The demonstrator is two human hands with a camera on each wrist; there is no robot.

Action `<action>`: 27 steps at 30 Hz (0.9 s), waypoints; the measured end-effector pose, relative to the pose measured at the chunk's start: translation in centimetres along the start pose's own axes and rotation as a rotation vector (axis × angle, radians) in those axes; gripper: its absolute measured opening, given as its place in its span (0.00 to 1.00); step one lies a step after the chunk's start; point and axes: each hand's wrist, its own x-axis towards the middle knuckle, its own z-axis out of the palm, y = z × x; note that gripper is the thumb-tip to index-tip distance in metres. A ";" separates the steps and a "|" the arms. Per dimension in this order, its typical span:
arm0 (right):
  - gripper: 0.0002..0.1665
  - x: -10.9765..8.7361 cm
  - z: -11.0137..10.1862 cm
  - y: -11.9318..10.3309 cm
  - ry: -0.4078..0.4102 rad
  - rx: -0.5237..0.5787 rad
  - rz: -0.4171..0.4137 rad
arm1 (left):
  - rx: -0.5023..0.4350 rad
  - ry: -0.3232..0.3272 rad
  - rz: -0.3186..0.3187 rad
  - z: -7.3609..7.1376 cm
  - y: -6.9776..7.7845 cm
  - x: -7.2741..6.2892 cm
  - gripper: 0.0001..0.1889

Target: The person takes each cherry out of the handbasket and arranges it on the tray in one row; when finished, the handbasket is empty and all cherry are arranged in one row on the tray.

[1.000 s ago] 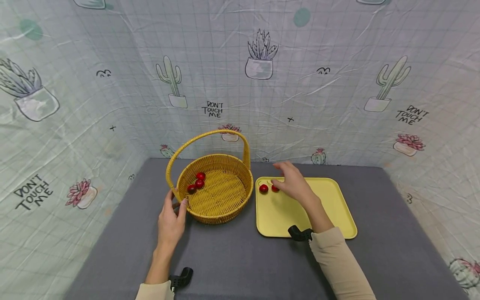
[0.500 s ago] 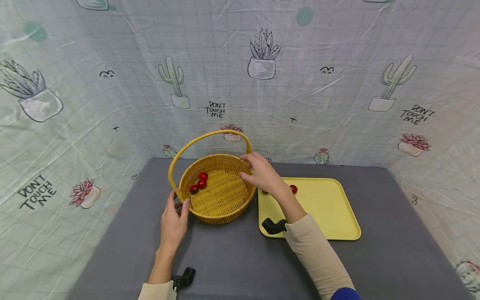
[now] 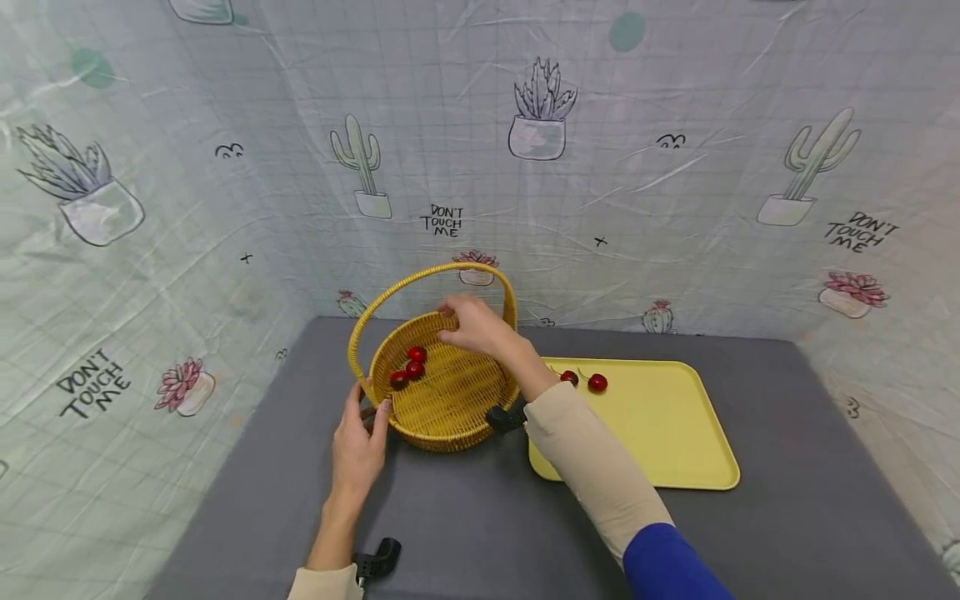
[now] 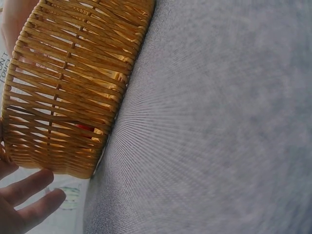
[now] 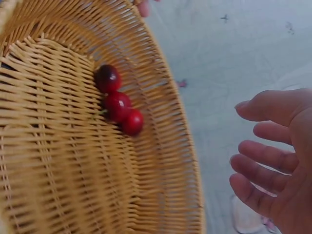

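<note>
The round yellow wicker basket (image 3: 450,400) with its tall arched handle stands on the table, and three dark red cherries (image 3: 416,369) lie together inside against its left side. At the basket's left rim, my left hand (image 3: 358,454) grips with the thumb over the edge and fingers outside; two fingers stick out past the wicker in the left wrist view. My right hand (image 3: 480,327) hovers over the back of the basket, under the handle. Its fingers (image 5: 263,156) are loosely bent and hold nothing. Two cherries (image 3: 597,382) with stems show on the yellow tray (image 3: 667,450).
The tray lies right of the basket on the grey table (image 3: 450,533), its left part hidden by my right forearm. A pale cloth (image 3: 637,208) printed with potted cacti hangs behind and along both sides.
My right hand has moved left from above the tray, across the basket's right rim, to above its back. The left hand keeps its hold. The cherries in the basket look unmoved.
</note>
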 end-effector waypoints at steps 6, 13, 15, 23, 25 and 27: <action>0.29 1.8 1.9 0.7 -0.082 0.023 0.056 | -0.010 0.002 -0.011 0.6 0.0 -0.4 0.31; 0.26 3.8 3.9 1.6 -0.111 0.063 0.125 | -0.006 0.009 -0.026 0.7 0.0 -0.5 0.32; 0.25 4.2 4.4 1.8 -0.122 0.078 0.135 | -0.004 0.009 -0.030 0.5 0.0 -0.5 0.32; 0.24 5.5 6.5 2.1 -0.196 0.072 0.112 | 0.007 0.000 -0.039 -0.1 0.0 -0.4 0.31; 0.24 5.6 6.8 2.0 -0.208 0.043 0.095 | 0.008 -0.002 -0.036 -0.1 0.1 -0.3 0.31; 0.25 5.7 7.0 1.8 -0.221 0.002 0.076 | 0.007 -0.003 -0.033 -0.1 0.1 -0.2 0.31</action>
